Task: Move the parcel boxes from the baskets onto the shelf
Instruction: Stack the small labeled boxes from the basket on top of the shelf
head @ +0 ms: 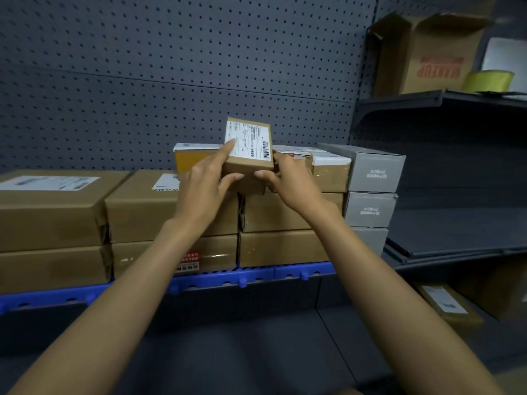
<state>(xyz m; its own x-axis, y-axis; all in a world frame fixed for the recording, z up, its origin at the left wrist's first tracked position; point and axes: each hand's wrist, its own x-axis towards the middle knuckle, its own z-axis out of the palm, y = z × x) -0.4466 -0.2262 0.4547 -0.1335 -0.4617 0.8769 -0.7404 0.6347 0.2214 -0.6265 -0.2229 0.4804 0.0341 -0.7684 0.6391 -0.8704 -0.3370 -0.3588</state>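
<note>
Both hands hold a small brown parcel box [247,149] with a white shipping label, tilted up above the stacked parcels. My left hand [205,186] grips its left side, index finger on the label. My right hand [288,178] grips its right lower edge. Under it, brown parcel boxes [159,206] are stacked two high on the shelf with the blue front edge [256,276]. Behind my left hand lies a yellow box [189,159], and a taped brown box [328,172] sits to the right. No basket is in view.
Grey boxes [370,178] are stacked at the right end of the row. A grey pegboard wall [171,67] backs the shelf. The right shelf unit has a bare dark shelf [456,229], an open cardboard box [427,52] and a yellow tape roll [487,79] above, and a parcel [445,303] below.
</note>
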